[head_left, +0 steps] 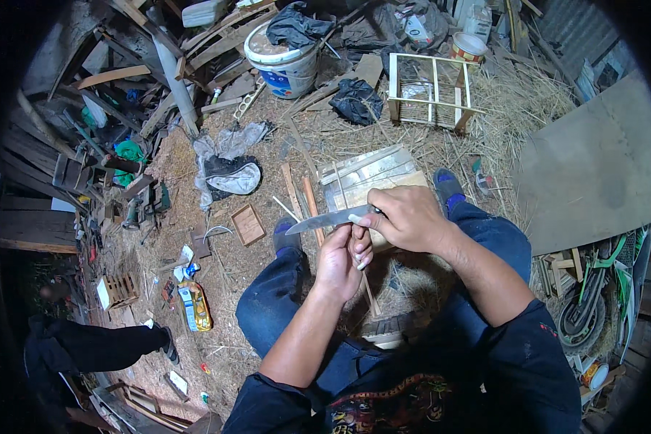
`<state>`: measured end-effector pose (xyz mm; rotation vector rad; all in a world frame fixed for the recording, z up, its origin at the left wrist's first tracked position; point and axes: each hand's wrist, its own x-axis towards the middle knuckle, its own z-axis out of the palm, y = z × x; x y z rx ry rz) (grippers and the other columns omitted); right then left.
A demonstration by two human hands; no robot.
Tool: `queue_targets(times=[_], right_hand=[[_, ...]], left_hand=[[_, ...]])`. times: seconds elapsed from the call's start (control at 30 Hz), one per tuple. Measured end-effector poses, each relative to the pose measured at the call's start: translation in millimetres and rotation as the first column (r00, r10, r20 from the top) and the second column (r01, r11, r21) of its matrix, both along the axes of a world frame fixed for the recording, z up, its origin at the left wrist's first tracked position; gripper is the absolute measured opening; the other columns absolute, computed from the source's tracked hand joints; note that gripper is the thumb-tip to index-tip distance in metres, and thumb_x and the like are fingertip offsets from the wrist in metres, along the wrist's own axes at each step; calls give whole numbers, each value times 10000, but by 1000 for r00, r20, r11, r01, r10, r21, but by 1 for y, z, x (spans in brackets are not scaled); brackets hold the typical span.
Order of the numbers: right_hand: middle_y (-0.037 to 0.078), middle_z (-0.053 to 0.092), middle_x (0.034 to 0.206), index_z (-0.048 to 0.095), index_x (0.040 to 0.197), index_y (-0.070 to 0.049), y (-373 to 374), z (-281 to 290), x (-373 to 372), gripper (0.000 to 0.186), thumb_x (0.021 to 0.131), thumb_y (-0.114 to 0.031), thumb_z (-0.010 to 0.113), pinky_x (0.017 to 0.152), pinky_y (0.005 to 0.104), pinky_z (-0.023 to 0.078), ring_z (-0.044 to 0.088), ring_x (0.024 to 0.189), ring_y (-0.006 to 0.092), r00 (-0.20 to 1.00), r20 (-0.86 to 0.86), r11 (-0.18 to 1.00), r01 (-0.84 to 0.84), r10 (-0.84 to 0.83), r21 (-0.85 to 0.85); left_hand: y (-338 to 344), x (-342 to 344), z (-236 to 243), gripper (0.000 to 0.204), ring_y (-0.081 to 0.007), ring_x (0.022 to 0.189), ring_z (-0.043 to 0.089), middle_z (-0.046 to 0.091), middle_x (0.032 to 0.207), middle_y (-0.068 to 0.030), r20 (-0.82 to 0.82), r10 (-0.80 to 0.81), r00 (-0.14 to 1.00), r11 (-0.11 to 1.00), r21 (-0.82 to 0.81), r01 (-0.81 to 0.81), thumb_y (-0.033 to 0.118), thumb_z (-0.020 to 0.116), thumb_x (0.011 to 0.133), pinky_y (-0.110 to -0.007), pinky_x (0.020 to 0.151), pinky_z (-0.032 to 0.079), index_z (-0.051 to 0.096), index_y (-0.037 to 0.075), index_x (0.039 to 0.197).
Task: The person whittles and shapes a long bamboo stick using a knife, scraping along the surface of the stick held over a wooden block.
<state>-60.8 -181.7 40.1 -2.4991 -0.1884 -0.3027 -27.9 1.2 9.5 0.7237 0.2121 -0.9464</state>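
Observation:
My right hand [405, 217] is closed round the handle of a knife [322, 220], whose broad metal blade points left. Close below the blade, my left hand [338, 267] is closed on a thin wooden strip [369, 293] that runs up past the knife and down between my legs. The blade lies across the strip near my fingertips; whether it cuts in cannot be told. Pale wraps show on my right thumb and one left finger. Beyond my hands, a low stack of flat boards [372, 173] lies between my feet.
A small slatted wooden frame [430, 94] and a white bucket [282, 65] stand ahead. At left are a shallow wooden box [248, 224] and a yellow bottle [194, 307]. A large sheet [593, 159] leans at right. Another person's leg [98, 345] reaches in at lower left.

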Motion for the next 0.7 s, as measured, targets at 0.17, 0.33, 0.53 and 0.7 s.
queue_targets(times=[0.17,0.33,0.53,0.7], right_hand=[[150,640,677,578,870,-68,-3,-4,1,341,934,-402,596,557,469,458,656,671,355,999,-33,999,-6,5,-36],[154,650,683,585,880,-68,-6,5,-2,384,945,-446,567,562,488,474,662,673,364,999,-34,1000,6,-6,-10],[163,662,708,579,876,-64,-8,4,-3,442,960,-495,526,587,506,492,669,708,383,998,-57,1000,16,-15,26],[167,657,703,577,874,-67,-11,5,-5,447,958,-503,527,584,510,489,667,703,386,998,-54,999,22,-20,42]], left_hand=[[-3,-5,2,301,-121,622,437,437,649,6,-5,-12,1000,998,-58,11,326,420,1055,-259,542,357,489,113,855],[-2,0,-1,341,-124,515,399,434,584,-12,416,-93,905,986,167,25,351,414,1065,-267,503,345,504,89,866],[-3,0,6,335,-73,480,343,400,574,22,528,-112,842,984,178,19,327,403,1078,-247,454,296,548,55,948],[-1,5,2,266,-57,500,389,453,603,23,656,-198,729,956,292,-3,232,462,1066,-246,467,321,599,31,959]])
